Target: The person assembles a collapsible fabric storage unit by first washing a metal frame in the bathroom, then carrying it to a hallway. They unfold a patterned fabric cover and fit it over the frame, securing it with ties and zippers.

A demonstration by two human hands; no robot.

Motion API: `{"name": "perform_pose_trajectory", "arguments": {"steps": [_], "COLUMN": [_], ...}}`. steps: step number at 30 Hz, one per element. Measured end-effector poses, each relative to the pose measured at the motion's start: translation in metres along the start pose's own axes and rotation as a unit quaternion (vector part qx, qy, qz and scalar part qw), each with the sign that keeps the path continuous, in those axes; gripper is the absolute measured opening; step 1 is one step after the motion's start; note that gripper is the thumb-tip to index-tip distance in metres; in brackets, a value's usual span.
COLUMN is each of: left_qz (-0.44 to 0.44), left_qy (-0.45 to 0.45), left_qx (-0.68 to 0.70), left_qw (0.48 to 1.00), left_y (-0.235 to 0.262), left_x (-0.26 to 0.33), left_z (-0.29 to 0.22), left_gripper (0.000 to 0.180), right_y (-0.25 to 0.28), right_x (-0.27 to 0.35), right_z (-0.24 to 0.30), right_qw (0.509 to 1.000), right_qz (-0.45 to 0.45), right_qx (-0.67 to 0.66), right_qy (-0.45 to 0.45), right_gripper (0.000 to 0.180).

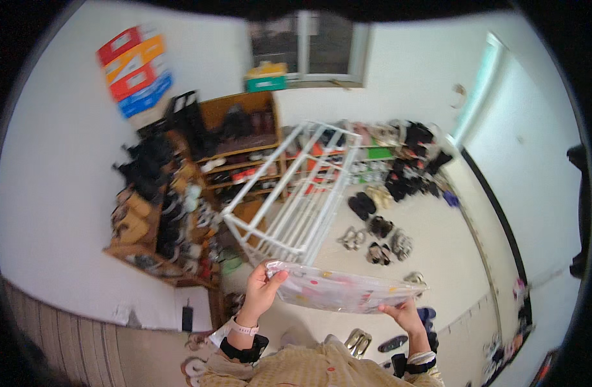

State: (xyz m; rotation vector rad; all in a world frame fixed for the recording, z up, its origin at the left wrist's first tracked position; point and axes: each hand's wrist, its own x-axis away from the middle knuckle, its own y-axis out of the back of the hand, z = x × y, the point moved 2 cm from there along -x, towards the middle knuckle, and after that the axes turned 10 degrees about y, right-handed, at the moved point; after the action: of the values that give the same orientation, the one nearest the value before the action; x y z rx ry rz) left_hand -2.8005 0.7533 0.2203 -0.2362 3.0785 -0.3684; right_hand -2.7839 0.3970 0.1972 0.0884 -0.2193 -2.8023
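Observation:
A flat, folded sheet of clear plastic with coloured spots [335, 288] stretches between my two hands in front of my body. My left hand [262, 291] grips its left end, thumb on top. At the right end my right hand [404, 315] pinches the lower edge, its other fingers partly hidden. Just beyond the plastic stands a white tube frame rack [293, 193], tall and bare, with several rails. The plastic's near left corner overlaps the rack's lower end in view, and I cannot tell whether they touch.
Wooden shoe shelves [244, 155] filled with shoes line the left and back walls. Stacked shoe boxes [135, 71] rise at the left. Several pairs of shoes [380, 232] lie on the pale floor [451, 258] to the right. More shoes, including a metallic pair [358, 342], lie near my feet.

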Motion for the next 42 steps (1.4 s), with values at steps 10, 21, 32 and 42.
{"name": "perform_pose_trajectory", "arguments": {"steps": [10,21,32,42], "left_qz": [0.29,0.37,0.335,0.333], "left_qy": [-0.087,-0.191,-0.267,-0.354], "left_qx": [-0.136,-0.176,-0.164,-0.195], "left_qw": [0.943,0.892,0.888,0.852], "left_y": [-0.211,-0.283,-0.272,-0.258], "left_x": [-0.031,-0.027,-0.032,-0.029], "left_z": [0.01,0.02,0.009,-0.004], "left_gripper": [0.028,0.019,0.027,0.03], "right_y": [0.183,0.223,0.189,0.177], "right_x": [0.122,0.169,0.172,0.171], "right_z": [0.008,0.003,0.048,0.055], "right_qw": [0.921,0.811,0.753,0.726], "right_qz": [-0.266,-0.418,-0.491,-0.517], "right_qx": [0.161,0.295,0.333,0.339], "right_qy": [0.234,0.283,0.283,0.301], "right_gripper": [0.016,0.015,0.012,0.009]}}
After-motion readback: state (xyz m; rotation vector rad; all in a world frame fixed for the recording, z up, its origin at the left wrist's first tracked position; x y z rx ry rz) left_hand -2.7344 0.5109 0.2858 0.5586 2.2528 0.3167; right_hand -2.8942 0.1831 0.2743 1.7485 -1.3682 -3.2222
